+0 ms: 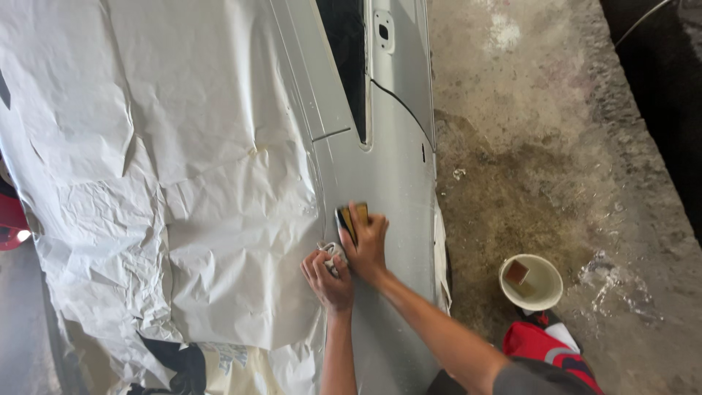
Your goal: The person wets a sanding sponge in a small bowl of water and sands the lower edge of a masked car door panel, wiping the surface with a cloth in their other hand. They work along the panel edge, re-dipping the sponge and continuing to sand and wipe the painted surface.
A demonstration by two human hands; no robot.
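head view: only view, looks down a silver car side, centre frame.
right hand (365, 245): lower centre, fingers curled flat over a sanding block (349, 222), closed on it and pressing it to the panel (395, 168); palm on top likely to keep the block flush to the metal.
block: dark edge, tan top, lies on the grey panel just right of the paper edge.
left hand (327, 279): just below-left of the right one, touching it, fist closed on a white rag (330, 252); held next to the block, probably to wipe as it goes.
paper (161, 168): white, crumpled masking sheet covers the left half of the frame, likely shielding the rest of the car; edge stops at the bare panel.
bucket (532, 285): lower right on the floor (541, 132), well apart from the hands, open top; holds murky liquid and a small brown square piece, partly sunk; cannot tell what the piece is.
floor: rough concrete, wet stains near the bucket.
red item (537, 344): bottom right beside the bucket, red and white, kind unclear.
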